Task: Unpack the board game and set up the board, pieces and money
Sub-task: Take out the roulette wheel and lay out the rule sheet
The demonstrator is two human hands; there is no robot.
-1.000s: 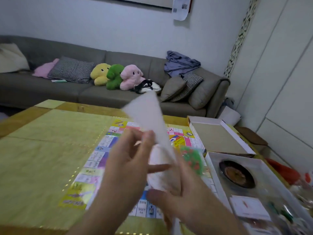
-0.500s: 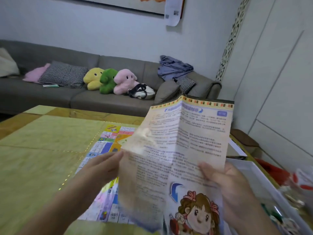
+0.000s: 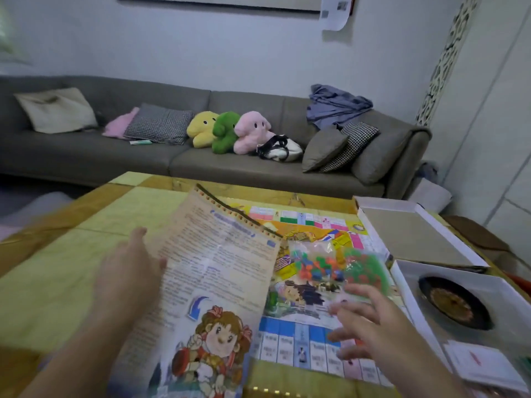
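The left hand (image 3: 129,271) touches the rule sheet's (image 3: 212,285) left edge, fingers straight. The right hand (image 3: 370,320) hovers spread over the game board (image 3: 301,334), holding nothing. Bare bench (image 3: 57,268) lies left of the sheet.

Your left hand (image 3: 126,271) reaches forward from lower left, palm turned right, fingers straight and together, thumb side against the edge of the sheet (image 3: 212,282). Your right hand (image 3: 370,326) comes in from lower right, palm down, fingers spread and loosely extended, gripping nothing, blurred. Both forearms are bare and angle inward toward each other.
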